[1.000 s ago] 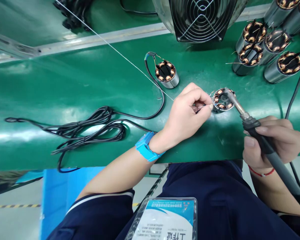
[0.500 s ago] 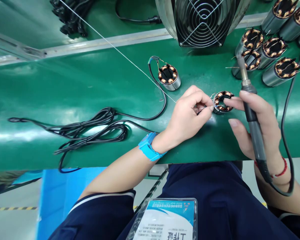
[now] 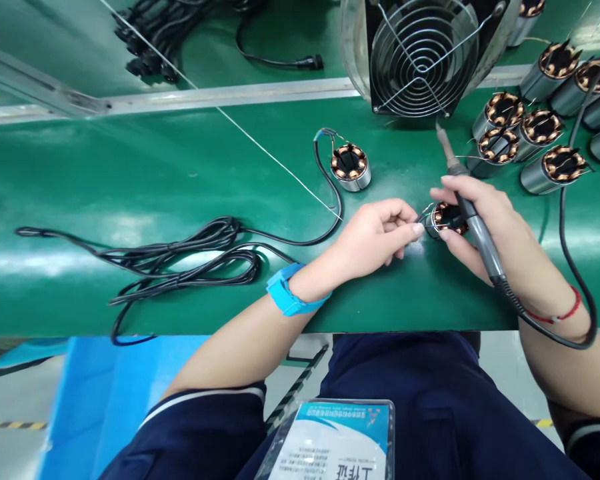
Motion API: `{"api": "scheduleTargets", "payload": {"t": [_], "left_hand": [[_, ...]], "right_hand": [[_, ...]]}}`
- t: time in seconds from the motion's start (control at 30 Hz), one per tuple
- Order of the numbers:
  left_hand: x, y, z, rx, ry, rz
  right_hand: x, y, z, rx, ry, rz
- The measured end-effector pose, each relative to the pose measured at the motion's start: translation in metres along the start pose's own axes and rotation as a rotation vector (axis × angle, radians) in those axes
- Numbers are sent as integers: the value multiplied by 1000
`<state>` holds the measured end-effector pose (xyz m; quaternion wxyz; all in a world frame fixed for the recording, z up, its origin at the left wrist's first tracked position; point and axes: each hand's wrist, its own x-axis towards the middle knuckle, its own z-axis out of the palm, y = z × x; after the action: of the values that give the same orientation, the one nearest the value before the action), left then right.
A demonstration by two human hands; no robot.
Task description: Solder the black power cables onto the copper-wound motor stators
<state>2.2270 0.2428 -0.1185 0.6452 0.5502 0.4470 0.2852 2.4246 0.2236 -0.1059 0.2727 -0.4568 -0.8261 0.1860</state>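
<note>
My left hand (image 3: pixel 375 240), with a blue wristband (image 3: pixel 290 290), pinches thin cable wires at the left edge of a motor stator (image 3: pixel 434 220) with copper windings. A thin whitish strand (image 3: pixel 275 157) like solder wire runs from the upper left to this hand. In my right hand (image 3: pixel 510 233) lies a soldering iron (image 3: pixel 480 240), its tip pointing up and away from the stator. The thumb and a finger of that hand reach around the stator's right part and hide some of it. Behind my left hand stands another stator (image 3: pixel 351 180) with a black cable (image 3: pixel 339 207) at its windings.
Several stators (image 3: pixel 553 170) stand at the right. A fan with a wire guard (image 3: pixel 420 73) is at the back. Coiled black cables (image 3: pixel 180 267) lie on the green bench (image 3: pixel 105 173) at left, and more cables (image 3: pixel 155 40) behind the metal rail (image 3: pixel 180 97). The iron's cord (image 3: pixel 563 220) loops at right.
My right thumb and finger have come in around the stator, and the iron's tip has swung left, away from the standing stators. My left hand still pinches at the stator's edge. The view shifted slightly.
</note>
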Motion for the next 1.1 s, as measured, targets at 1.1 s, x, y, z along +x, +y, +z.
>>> {"api": "scheduleTargets", "payload": {"t": [1.1], "left_hand": [[7, 4, -11, 276, 38, 138]], "right_hand": [[-10, 1, 32, -1, 344, 10]]}}
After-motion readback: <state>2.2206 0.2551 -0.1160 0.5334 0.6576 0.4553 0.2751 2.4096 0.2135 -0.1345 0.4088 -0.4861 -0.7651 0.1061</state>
